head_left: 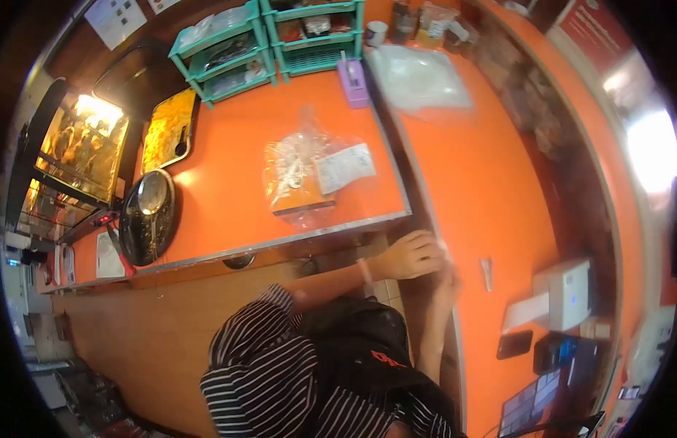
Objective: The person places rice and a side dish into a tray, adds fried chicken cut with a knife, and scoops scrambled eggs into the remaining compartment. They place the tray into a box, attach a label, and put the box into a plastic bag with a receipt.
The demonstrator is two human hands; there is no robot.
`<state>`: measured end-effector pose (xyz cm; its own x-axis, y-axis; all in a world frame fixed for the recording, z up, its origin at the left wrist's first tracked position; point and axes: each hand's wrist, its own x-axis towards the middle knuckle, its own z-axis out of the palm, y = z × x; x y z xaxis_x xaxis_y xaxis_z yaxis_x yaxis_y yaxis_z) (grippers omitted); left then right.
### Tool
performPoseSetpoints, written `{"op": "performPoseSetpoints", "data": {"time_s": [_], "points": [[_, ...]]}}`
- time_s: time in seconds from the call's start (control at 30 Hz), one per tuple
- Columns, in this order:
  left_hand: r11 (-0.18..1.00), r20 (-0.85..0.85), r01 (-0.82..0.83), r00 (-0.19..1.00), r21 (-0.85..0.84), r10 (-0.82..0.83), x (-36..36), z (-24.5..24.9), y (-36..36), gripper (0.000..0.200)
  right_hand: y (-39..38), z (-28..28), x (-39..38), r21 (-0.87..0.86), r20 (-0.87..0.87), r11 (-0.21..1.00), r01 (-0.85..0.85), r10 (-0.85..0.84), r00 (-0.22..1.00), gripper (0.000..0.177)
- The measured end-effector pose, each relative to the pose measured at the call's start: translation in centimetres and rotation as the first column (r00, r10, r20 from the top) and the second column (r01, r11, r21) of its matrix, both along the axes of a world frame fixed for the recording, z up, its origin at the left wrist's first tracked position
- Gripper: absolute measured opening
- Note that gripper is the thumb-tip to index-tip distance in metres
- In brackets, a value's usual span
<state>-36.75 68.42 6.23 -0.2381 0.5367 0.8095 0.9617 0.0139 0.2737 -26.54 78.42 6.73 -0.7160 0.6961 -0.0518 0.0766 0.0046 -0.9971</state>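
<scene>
Here, left hand [411, 255] curled on counter [484, 190] edge, right hand [448, 283] alongside.

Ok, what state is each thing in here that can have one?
Bag, lying flat on the counter, receipt on top.
Printer, paper sticking out.
Warmer, lit.
Screen, on.
Left hand, curled; grip unclear.
Right hand, up against the left one; grip unclear.
</scene>
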Motion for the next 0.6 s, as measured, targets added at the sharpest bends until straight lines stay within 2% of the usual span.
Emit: {"op": "performPoseSetpoints", "data": {"time_s": [0.03, 0.07, 0.1, 0.17, 0.2, 0.27, 0.3, 0.33, 0.37, 0.4, 0.43, 0.47, 0.53, 0.57, 0.6], "points": [[0.998, 0.011, -0.037, 0.999, -0.042, 0.037, -0.3, -0.6, -3.1, 0.016, -1.5, -1.6, -1.3, 0.082, 0.026, 0.992, -0.098, 0.096, 0.995, 0.010], [0.991, 0.082, -0.087, 0.992, -0.100, 0.095, -0.6, -1.4, -6.0, 0.015, -3.7, -2.7, -2.7, 0.155, 0.016, 0.982, -0.107, 0.106, 0.994, 0.008], [0.989, 0.179, -0.084, 0.978, -0.118, 0.104, -0.6, -1.5, -9.2, 0.022, -6.0, -3.6, -3.8, 0.117, 0.032, 0.973, -0.197, 0.195, 0.980, 0.008], [0.944, 0.318, -0.270, 0.893, -0.192, 0.320, -0.5, -3.3, -14.9, 0.029, -10.5, -4.0, -6.4, 0.059, 0.011, 0.932, -0.357, 0.357, 0.934, 0.009], [0.905, 0.389, -0.392, 0.818, -0.164, 0.424, -0.7, -3.7, -17.5, 0.032, -13.1, -3.8, -7.9, 0.037, -0.026, 0.904, -0.426, 0.427, 0.904, 0.009], [0.773, 0.470, -0.602, 0.633, -0.200, 0.615, -1.2, -4.9, -22.6, 0.036, -17.2, -2.5, -11.8, 0.257, 0.102, 0.751, -0.609, 0.606, 0.789, 0.017], [0.685, 0.477, -0.684, 0.528, -0.250, 0.703, -1.5, -5.8, -24.5, 0.037, -19.0, -3.0, -13.9, 0.375, 0.175, 0.679, -0.631, 0.617, 0.767, 0.018], [0.687, 0.485, -0.680, 0.525, -0.255, 0.699, -2.0, -6.0, -25.8, 0.037, -20.2, -3.7, -15.8, 0.483, 0.253, 0.587, -0.650, 0.617, 0.745, 0.018], [0.616, 0.493, -0.741, 0.445, -0.267, 0.748, -3.2, -6.2, -26.8, 0.039, -21.0, -4.1, -17.4, 0.484, 0.258, 0.587, -0.649, 0.612, 0.747, 0.018], [0.542, 0.499, -0.793, 0.363, -0.278, 0.787, -4.6, -6.3, -27.5, 0.042, -21.5, -4.3, -18.8, 0.556, 0.387, 0.464, -0.690, 0.590, 0.709, 0.020], [0.554, 0.506, -0.785, 0.370, -0.278, 0.779, -5.9, -6.4, -27.8, 0.042, -21.9, -4.8, -19.8, 0.600, 0.512, 0.331, -0.728, 0.540, 0.668, 0.023], [0.601, 0.511, -0.742, 0.408, -0.297, 0.756, -7.2, -6.6, -27.7, 0.044, -22.2, -5.8, -20.5, 0.599, 0.522, 0.336, -0.727, 0.525, 0.672, 0.023], [0.654, 0.528, -0.691, 0.448, -0.308, 0.721, -9.4, -7.4, -27.0, 0.045, -22.3, -7.3, -21.6, 0.585, 0.648, 0.209, -0.784, 0.461, 0.606, 0.025], [0.639, 0.435, -0.656, 0.477, -0.402, 0.764, -10.3, -7.9, -26.5, 0.044, -22.3, -7.6, -21.6, 0.585, 0.655, 0.207, -0.784, 0.449, 0.607, 0.025], [0.608, 0.335, -0.621, 0.509, -0.494, 0.793, -10.8, -8.4, -26.2, 0.044, -22.4, -7.2, -21.3, 0.646, 0.609, 0.248, -0.722, 0.403, 0.683, 0.027]]}}
